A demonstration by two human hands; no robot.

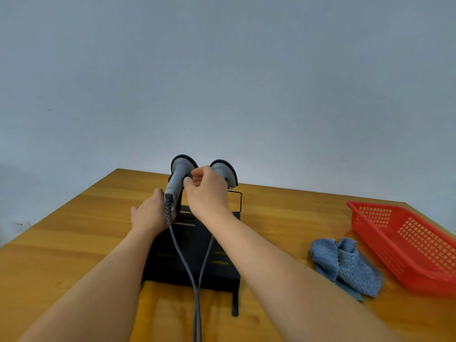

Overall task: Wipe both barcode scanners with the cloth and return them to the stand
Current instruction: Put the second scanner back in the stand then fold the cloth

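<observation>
Two grey barcode scanners stand side by side in the black stand (195, 262), which sits toward the middle of the wooden desk (74, 230), nearer its far edge, their heads up and facing away toward the pale wall (222, 70). The left scanner (179, 176) leans slightly, its handle running down to a dark ribbed strain relief; the right scanner (222, 170) is partly hidden, only its rounded head showing behind the right hand (206, 191). That hand is raised over the stand with its fingers and thumb curled in, pinching the neck of the left scanner just below its head. The left hand (150, 213) lies beside the lower handle of the same scanner, palm against it and fingers reaching round the far side, so how firmly it grips cannot be told. Two grey cables (195, 280) drop from the scanners, cross the stand's flat base and run together off the near edge of the desk. The blue cloth (345, 265) lies crumpled and unheld toward the right side of the desk, well apart from both hands. Just beside it, along the right edge, rests a red perforated plastic basket (407, 243), touching or nearly touching the cloth.
</observation>
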